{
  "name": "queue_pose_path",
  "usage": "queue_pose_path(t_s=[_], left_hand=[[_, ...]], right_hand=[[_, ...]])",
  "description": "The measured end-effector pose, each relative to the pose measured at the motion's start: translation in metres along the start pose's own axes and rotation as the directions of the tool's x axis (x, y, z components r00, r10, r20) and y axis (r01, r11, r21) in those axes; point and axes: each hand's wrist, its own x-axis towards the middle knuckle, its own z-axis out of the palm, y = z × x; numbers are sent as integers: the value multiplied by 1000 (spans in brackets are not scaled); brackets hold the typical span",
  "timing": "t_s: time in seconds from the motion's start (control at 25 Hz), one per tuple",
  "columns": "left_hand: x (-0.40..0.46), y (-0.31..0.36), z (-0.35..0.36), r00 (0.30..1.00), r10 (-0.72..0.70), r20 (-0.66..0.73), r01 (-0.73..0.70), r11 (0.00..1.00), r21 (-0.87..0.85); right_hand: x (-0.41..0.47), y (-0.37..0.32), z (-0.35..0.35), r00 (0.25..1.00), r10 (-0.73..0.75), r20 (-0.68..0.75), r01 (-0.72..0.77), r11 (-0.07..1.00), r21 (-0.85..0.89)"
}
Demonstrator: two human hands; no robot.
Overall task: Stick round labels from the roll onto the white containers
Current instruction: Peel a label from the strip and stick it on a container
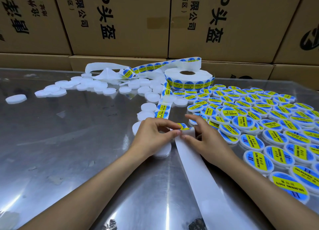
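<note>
A roll of round blue-and-yellow labels point(188, 79) lies flat at the back of the steel table point(72, 143). Its strip point(163, 107) runs down to my hands. My left hand point(153, 136) pinches a blue-and-yellow label point(182, 125) at the strip's edge. My right hand point(203, 136) pinches the white backing strip point(198, 174), which trails toward me. Plain white round containers point(148, 107) lie beside the strip, one point(163, 151) partly under my left hand. Several labelled containers point(255, 126) cover the table's right side.
More unlabelled white containers point(82, 85) are scattered at the back left, one point(16, 98) apart at the far left. Used white backing point(107, 71) is heaped behind them. Brown cardboard boxes point(120, 22) form a wall behind the table.
</note>
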Motion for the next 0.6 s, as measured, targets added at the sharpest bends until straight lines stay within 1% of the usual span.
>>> queue_pose_path(t_s=[0.08,0.16,0.2,0.28,0.36,0.44,0.52,0.6], left_hand=[[0,2,-2,1000,-14,-4,14,996,-83],[2,4,-6,998,-28,-58,16,983,-185],[3,5,-8,995,-25,-97,5,979,-206],[5,6,-10,988,-8,-152,-20,982,-188],[6,6,-11,987,-6,-163,-23,985,-172],[6,5,-10,986,-17,-163,-13,984,-179],[6,4,-9,986,-28,-166,-4,982,-190],[7,4,-9,984,-33,-174,-3,978,-208]], right_hand=[[1,0,-2,1000,8,6,-8,1000,3],[1,0,-4,999,29,26,-28,998,-52],[1,1,-5,998,42,36,-39,996,-80],[1,2,-8,998,60,36,-54,988,-144],[0,2,-10,998,57,-13,-58,977,-207],[0,0,-11,997,11,-76,-28,972,-232],[-2,-5,-8,994,-66,-89,49,982,-185],[-5,-13,-1,988,-151,-6,151,986,-68]])
